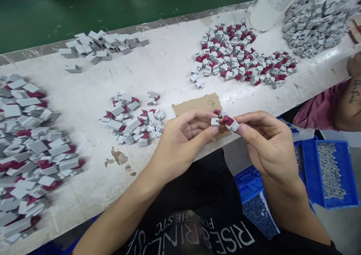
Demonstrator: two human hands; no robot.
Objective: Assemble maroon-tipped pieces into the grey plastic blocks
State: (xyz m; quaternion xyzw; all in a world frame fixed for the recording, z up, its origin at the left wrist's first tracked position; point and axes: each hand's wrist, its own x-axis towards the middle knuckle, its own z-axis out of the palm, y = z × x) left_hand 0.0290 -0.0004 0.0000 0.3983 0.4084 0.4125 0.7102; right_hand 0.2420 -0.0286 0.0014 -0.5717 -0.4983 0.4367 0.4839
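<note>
My left hand pinches a small grey piece between thumb and fingers, with a bit of maroon showing behind it. Close beside it, my right hand grips a grey and maroon plastic piece by its grey end, the maroon part pointing left. Whether the two pieces touch I cannot tell. Under the fingers lies a brown cardboard piece at the table's near edge. Left of my left hand is a small heap of grey and maroon pieces.
White table holds a large grey-maroon heap at left, grey blocks behind, another mixed heap and a grey heap at right. A white bottle stands between these. Blue bins and another person's arm are at right.
</note>
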